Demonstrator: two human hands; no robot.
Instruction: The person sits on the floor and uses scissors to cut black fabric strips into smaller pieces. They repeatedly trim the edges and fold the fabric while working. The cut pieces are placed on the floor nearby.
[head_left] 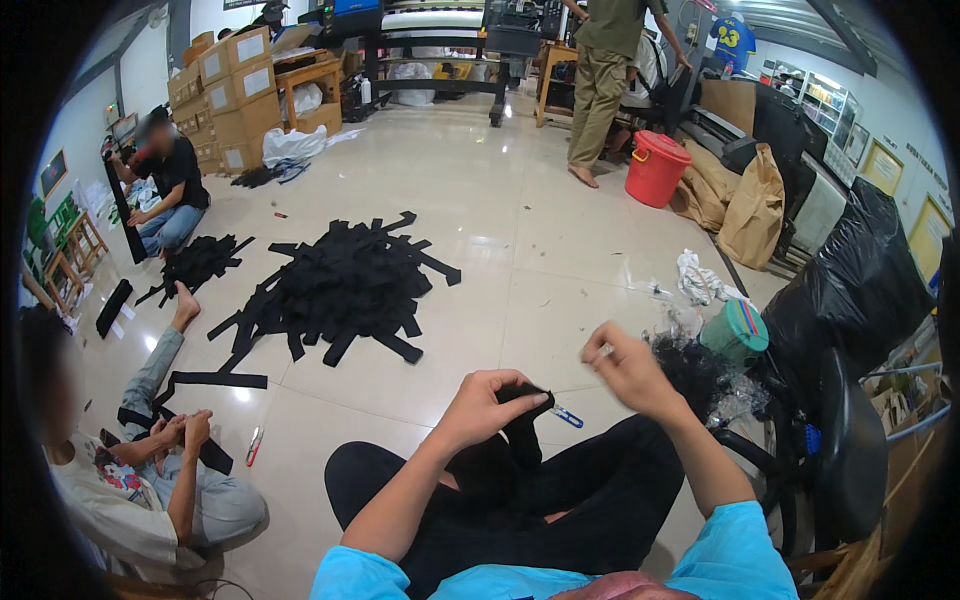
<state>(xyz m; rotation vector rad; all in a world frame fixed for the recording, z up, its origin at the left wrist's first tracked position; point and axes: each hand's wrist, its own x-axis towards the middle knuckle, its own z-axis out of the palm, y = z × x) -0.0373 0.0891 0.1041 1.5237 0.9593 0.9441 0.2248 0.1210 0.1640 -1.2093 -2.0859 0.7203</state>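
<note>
My left hand (488,408) grips a folded strip of black fabric (522,438) over my crossed, dark-clad legs, thumb on top near its upper end. A blue-handled thread snipper (565,416) shows just right of that fabric, apparently on the floor beyond it. My right hand (625,365) is raised to the right of and above the fabric, fingers curled and slightly blurred; whether anything small is between them I cannot make out.
A large pile of black strips (335,285) lies ahead, a smaller one (200,270) beyond. Co-workers sit at left (175,495) and back left (170,190); another stands (595,95). At right are a red bucket (655,170), green container (733,330) and black bags (850,280).
</note>
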